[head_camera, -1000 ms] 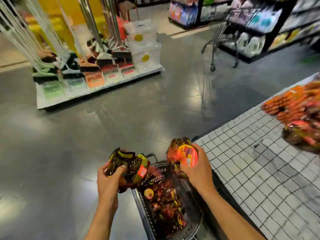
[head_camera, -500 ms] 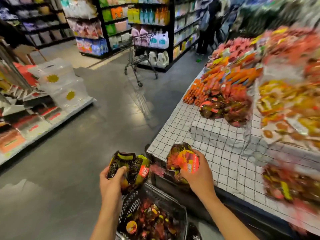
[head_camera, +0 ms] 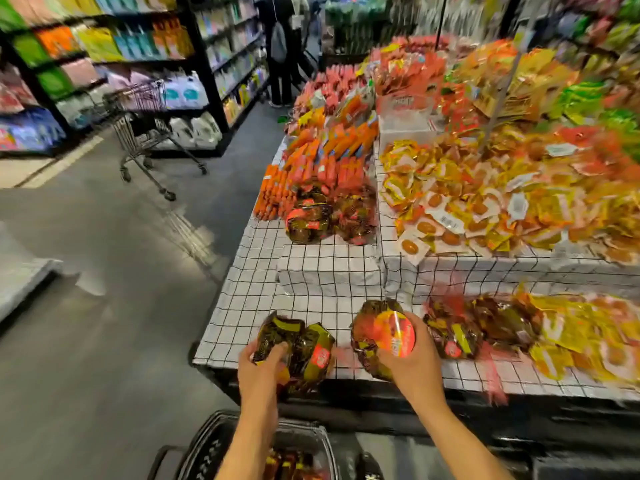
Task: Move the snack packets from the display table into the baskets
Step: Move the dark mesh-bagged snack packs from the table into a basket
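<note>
My left hand (head_camera: 259,370) grips a dark brown and green snack packet (head_camera: 304,351) over the front corner of the display table (head_camera: 242,320). My right hand (head_camera: 412,365) holds a second dark packet with a round orange-red label (head_camera: 388,332) a little to the right. Below my arms, at the bottom edge, the black basket (head_camera: 207,448) shows part of its rim with several packets inside. More dark packets (head_camera: 460,330) lie on the table's lower tier by my right hand.
Another pile of dark packets (head_camera: 325,216) sits on the raised tier beside orange sticks (head_camera: 311,161) and yellow sachets (head_camera: 485,188). A metal trolley (head_camera: 142,123) stands in the grey aisle at left. A person (head_camera: 280,46) stands by the far shelves.
The view has swung right and up from the basket to the display table. Both hands still hold their packets, which are now over the table's front edge instead of over the basket.
</note>
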